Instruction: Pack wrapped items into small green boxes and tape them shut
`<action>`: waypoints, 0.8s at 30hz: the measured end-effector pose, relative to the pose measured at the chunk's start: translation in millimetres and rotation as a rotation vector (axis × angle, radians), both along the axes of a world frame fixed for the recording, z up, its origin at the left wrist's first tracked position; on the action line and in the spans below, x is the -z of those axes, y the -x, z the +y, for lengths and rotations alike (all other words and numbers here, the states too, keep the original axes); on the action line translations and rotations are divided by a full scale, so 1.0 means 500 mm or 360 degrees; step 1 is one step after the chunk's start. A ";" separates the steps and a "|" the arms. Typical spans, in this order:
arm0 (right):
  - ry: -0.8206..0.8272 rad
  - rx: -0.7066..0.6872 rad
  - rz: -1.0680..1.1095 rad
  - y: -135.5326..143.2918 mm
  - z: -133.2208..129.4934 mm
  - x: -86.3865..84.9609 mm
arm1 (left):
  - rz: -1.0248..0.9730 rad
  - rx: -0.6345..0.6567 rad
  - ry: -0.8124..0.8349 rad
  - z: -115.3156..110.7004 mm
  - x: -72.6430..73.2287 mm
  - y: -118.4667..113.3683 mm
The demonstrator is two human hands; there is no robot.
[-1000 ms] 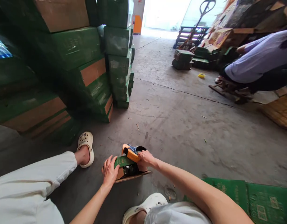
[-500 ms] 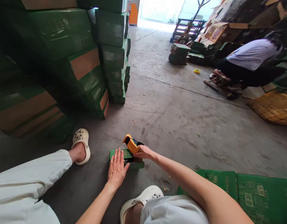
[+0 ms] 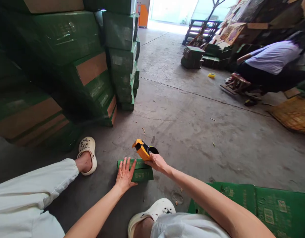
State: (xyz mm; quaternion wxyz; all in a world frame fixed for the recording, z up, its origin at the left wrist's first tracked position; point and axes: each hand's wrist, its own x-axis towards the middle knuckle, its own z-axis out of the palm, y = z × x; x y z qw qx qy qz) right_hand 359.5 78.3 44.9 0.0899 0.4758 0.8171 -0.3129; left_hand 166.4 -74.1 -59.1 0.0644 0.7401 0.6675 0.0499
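A small green cardboard box [image 3: 143, 175] with printed characters stands on the floor between my feet. Its top flaps lie folded down, with a narrow dark gap between them. My left hand [image 3: 125, 173] rests on the left part of the flaps, fingers spread and the thumb over the near side. In my right hand [image 3: 156, 162] is an orange and black tape dispenser [image 3: 142, 150], gripped by its handle just above the box's far right corner. The palm-side fingers of that hand are partly hidden.
Tall stacks of green cartons [image 3: 68, 36] rise on the left. Flattened green cardboard [image 3: 276, 208] lies at the lower right. Farther right, a person [image 3: 273, 59] bends low beside a small wooden stool [image 3: 238, 82]; a yellow tape roll [image 3: 211, 75] and a woven basket [image 3: 293, 112] are nearby.
The near flap has been folded down over the opening, and my left hand has spread across it. My right hand with the tape dispenser has shifted slightly up and right.
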 end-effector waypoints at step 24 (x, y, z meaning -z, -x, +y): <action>-0.0087 -0.0222 -0.0368 0.000 -0.080 0.029 | 0.0011 0.0186 -0.0277 -0.088 -0.009 0.005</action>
